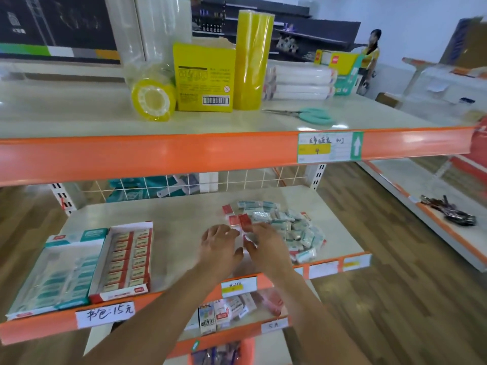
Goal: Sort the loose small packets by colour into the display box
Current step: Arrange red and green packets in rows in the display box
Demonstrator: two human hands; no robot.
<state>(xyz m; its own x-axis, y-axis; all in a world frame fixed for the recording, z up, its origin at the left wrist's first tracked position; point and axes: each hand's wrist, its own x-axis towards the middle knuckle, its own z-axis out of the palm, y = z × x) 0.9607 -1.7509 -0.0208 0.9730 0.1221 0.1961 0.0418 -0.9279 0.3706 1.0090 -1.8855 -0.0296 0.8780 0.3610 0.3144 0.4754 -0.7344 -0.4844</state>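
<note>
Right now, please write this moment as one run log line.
left hand: on red packets | right hand: same | pile: unsorted | red box: nearly full

Glossy orange metal shelf edge (pixel 184 151) catches the light; pale matt shelf board (pixel 168 219) beneath. Small red and teal packets (pixel 287 225) shine in crinkly clear film. Red-and-white cardboard display box (pixel 126 259), smooth. Yellow glossy plastic film rolls (pixel 253 61). Wood-look floor (pixel 382 285).
</note>
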